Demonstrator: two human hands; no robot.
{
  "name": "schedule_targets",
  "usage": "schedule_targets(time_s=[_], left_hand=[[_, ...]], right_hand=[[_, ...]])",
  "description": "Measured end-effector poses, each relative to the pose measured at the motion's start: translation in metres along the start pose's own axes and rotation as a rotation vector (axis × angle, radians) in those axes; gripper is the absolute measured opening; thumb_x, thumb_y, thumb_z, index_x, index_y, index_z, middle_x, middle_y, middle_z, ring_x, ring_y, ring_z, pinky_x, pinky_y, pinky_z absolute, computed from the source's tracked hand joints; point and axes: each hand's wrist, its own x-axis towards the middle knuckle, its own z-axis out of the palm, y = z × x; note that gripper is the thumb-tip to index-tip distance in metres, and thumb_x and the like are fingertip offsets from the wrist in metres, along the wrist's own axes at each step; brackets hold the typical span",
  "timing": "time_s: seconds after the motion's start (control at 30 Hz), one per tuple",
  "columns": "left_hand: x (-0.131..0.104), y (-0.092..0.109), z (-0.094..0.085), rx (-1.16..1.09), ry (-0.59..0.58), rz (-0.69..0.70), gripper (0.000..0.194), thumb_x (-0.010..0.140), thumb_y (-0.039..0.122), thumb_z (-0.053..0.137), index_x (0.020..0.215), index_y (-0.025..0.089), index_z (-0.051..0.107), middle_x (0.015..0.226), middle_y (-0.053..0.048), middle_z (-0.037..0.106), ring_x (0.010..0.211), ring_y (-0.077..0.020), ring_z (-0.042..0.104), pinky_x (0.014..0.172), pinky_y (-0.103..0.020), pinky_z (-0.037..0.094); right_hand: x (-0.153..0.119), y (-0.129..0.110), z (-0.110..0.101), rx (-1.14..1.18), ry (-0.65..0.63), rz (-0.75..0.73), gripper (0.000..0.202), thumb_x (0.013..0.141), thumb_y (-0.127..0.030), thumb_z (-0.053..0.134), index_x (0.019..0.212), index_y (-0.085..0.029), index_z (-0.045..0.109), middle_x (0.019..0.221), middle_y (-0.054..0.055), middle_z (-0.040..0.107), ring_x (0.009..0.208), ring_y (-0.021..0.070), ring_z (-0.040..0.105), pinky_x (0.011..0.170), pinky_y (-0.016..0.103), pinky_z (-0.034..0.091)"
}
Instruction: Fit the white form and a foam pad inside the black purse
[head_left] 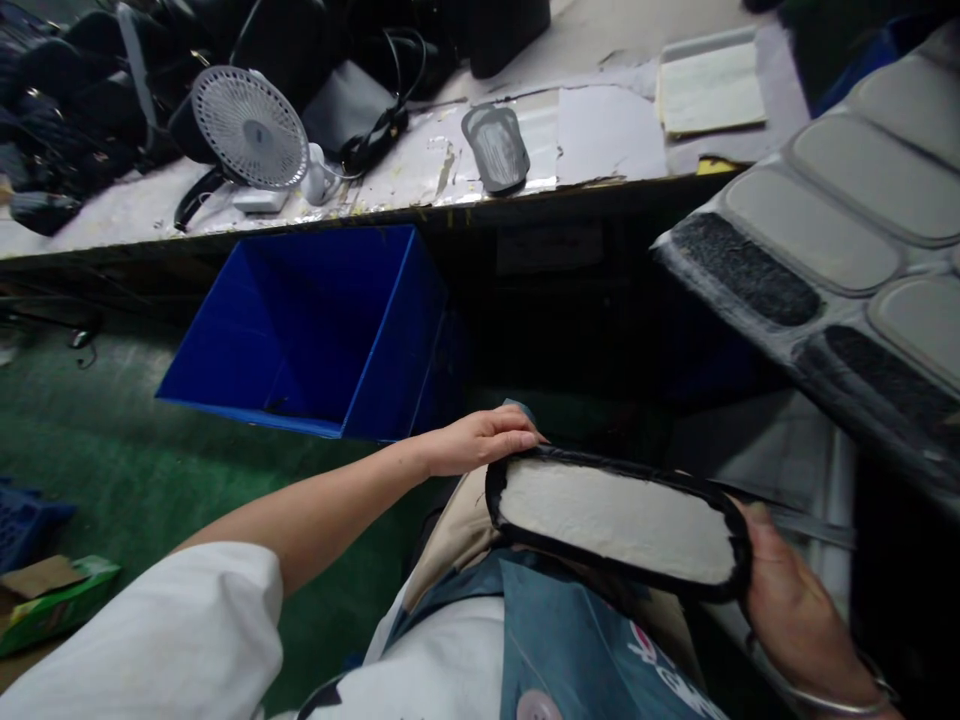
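Note:
A long oval piece with a cream inner face and a black raised rim lies across my lap, in front of the blue-green apron. At its left end, my left hand is closed on the black rim, thumb along the top edge. My right hand, a bangle at its wrist, grips the other end; some of its fingers are hidden behind the piece.
A blue bin stands on the green floor below the worktable. On the table are a white fan, a grey oval pad and black bags. Oval pads lie on a board at right.

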Motion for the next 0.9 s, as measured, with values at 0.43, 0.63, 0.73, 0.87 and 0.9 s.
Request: schedule_targets(time_s=[0.43, 0.63, 0.73, 0.87, 0.9], left_hand=[[-0.003, -0.009, 0.008, 0.309, -0.033, 0.101, 0.045, 0.096, 0.040, 0.029, 0.112, 0.012, 0.062, 0.104, -0.010, 0.056, 0.104, -0.0207, 0.052, 0.099, -0.033, 0.038], [-0.014, -0.016, 0.006, 0.018, 0.004, -0.004, 0.051, 0.096, 0.045, 0.026, 0.121, 0.018, 0.060, 0.114, -0.010, 0.053, 0.114, -0.0216, 0.049, 0.104, -0.036, 0.034], [-0.016, -0.011, 0.009, 0.175, 0.022, 0.014, 0.051, 0.096, 0.045, 0.027, 0.122, 0.015, 0.059, 0.115, -0.011, 0.054, 0.114, -0.0208, 0.050, 0.105, -0.034, 0.033], [-0.013, -0.003, 0.016, 0.453, 0.058, 0.091, 0.047, 0.097, 0.041, 0.024, 0.119, 0.015, 0.057, 0.112, -0.012, 0.059, 0.107, -0.0217, 0.054, 0.099, -0.037, 0.039], [-0.012, -0.002, 0.017, 0.514, 0.074, 0.093, 0.046, 0.097, 0.040, 0.024, 0.117, 0.016, 0.058, 0.110, -0.012, 0.060, 0.104, -0.0222, 0.055, 0.097, -0.038, 0.040]], right_hand=[[0.004, 0.014, 0.005, -0.036, 0.072, -0.124, 0.054, 0.092, -0.056, 0.025, 0.111, -0.027, 0.066, 0.111, 0.005, 0.069, 0.115, 0.0267, 0.059, 0.100, 0.048, 0.048], [0.003, 0.013, 0.008, 0.136, 0.091, -0.112, 0.048, 0.092, -0.054, 0.029, 0.105, -0.032, 0.069, 0.105, 0.005, 0.071, 0.106, 0.0276, 0.064, 0.092, 0.045, 0.055], [0.003, 0.020, 0.008, 0.168, 0.030, -0.143, 0.044, 0.093, -0.052, 0.028, 0.110, -0.037, 0.065, 0.113, 0.003, 0.068, 0.111, 0.0263, 0.061, 0.100, 0.045, 0.048], [0.003, 0.023, 0.009, 0.161, 0.037, -0.150, 0.046, 0.093, -0.052, 0.026, 0.113, -0.033, 0.064, 0.114, 0.005, 0.068, 0.110, 0.0254, 0.062, 0.100, 0.045, 0.047], [0.003, 0.021, 0.010, 0.134, 0.069, -0.151, 0.048, 0.093, -0.053, 0.026, 0.111, -0.031, 0.065, 0.111, 0.006, 0.069, 0.107, 0.0253, 0.063, 0.097, 0.045, 0.049]])
